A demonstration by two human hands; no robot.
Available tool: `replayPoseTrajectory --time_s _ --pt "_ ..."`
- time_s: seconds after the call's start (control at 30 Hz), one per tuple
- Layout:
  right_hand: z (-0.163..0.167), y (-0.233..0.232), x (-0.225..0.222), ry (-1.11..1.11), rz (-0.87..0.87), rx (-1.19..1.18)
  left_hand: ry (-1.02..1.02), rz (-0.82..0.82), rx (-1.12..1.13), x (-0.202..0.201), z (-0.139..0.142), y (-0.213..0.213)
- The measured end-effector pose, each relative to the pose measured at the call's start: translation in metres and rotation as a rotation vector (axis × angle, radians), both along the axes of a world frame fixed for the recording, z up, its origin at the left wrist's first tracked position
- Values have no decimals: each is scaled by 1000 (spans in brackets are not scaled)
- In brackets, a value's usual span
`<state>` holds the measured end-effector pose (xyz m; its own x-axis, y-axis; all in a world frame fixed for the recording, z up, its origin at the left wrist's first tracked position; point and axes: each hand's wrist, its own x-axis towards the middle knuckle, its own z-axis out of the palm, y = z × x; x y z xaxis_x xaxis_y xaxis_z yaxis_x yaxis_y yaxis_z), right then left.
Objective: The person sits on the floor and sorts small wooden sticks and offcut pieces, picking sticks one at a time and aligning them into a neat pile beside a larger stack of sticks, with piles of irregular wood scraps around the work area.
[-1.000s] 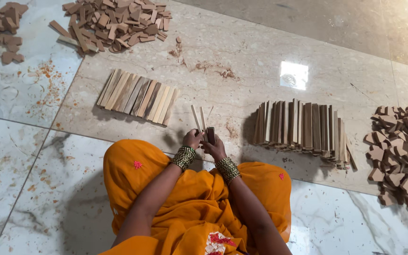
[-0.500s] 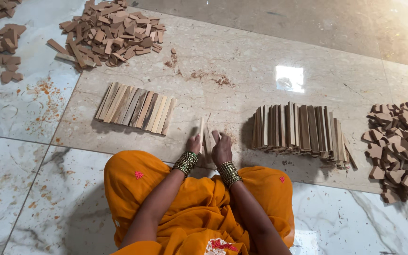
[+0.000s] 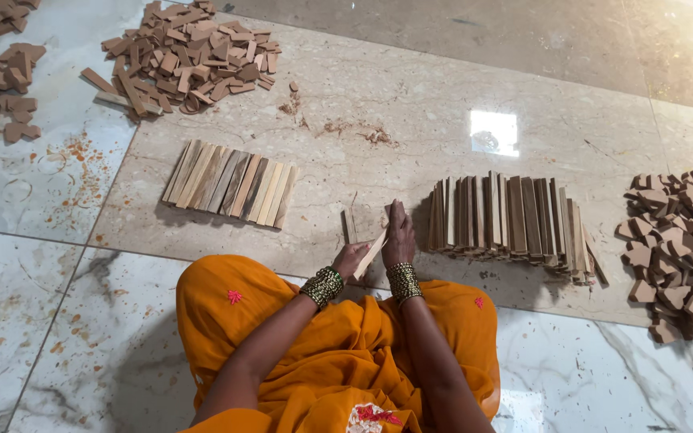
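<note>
Both hands meet over the marble floor (image 3: pixel 459 120): our left hand (image 3: pixel 350 261) closes around a thin wooden strip (image 3: pixel 370 253), our right hand (image 3: pixel 399 239) lies flat-fingered against it. We should keep it upright, beside the stacked strips (image 3: pixel 507 218), edges aligned.

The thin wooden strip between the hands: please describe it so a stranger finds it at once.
On the beige floor tile, find the upright row of slats. Just beside it, the left hand and right hand hold a pale thin strip, tilted, alone off the floor.
</note>
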<state>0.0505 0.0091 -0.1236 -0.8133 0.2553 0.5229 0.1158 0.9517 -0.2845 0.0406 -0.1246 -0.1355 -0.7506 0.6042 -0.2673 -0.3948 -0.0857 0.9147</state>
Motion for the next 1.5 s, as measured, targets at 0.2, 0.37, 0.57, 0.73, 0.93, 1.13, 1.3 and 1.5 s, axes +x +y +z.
replayPoseTrajectory --time_s 0.2,0.37,0.57,0.73,0.93,1.13,1.3,1.5 --pt "-8 -21 4 -326 75 -35 244 135 -78 -9 0 -6" --pt "-11 -38 8 -109 241 -6 427 288 -187 -15 1 -11" --pt "-4 -2 -1 -462 -111 -245 310 -13 -172 -7 -1 -2" --pt "-3 20 1 -197 3 -496 138 -7 -65 -6 1 2" --pt "-6 3 -7 -304 5 -684 120 207 24 -27 10 -16" --pt "-11 -13 -2 -407 39 -690 335 255 -147 -31 10 -20" --pt "-14 -23 1 -394 137 -586 487 301 -403 -33 9 -21" --pt "-14 -33 7 -401 221 -484 768 511 -719 -56 27 -45"
